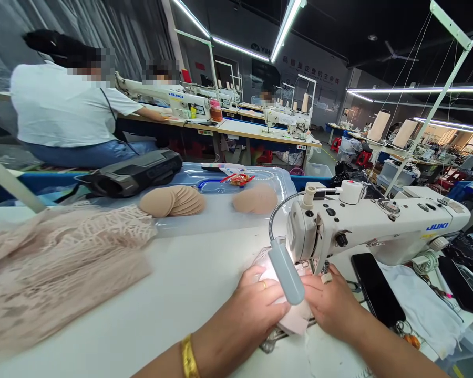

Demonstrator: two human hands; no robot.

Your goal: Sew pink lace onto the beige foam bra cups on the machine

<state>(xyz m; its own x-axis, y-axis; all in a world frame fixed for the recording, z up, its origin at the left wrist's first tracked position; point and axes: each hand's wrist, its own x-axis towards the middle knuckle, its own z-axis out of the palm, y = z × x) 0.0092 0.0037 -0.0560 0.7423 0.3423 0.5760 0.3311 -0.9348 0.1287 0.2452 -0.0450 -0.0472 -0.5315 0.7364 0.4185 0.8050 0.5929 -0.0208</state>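
Observation:
A pale pink fabric piece point(294, 321) lies under the needle end of a white sewing machine point(378, 231). My left hand point(258, 299) holds the piece from the left, thumb and fingers closed on it. From the right, my right hand point(329, 296) pinches its edge close to the presser foot, with a wrapped band on one finger. A grey lamp point(287, 273) on a bendy neck hangs over the work and hides part of the fabric and some fingertips.
Beige lace fabric point(63, 262) lies at left. Beige oval pads point(173, 201) and more pads point(255, 198) rest on a clear plastic lid point(220, 210), beside a black speaker point(136, 170). A black phone point(378, 289) and white cloth point(421, 304) are at right. A co-worker point(71, 105) sits ahead.

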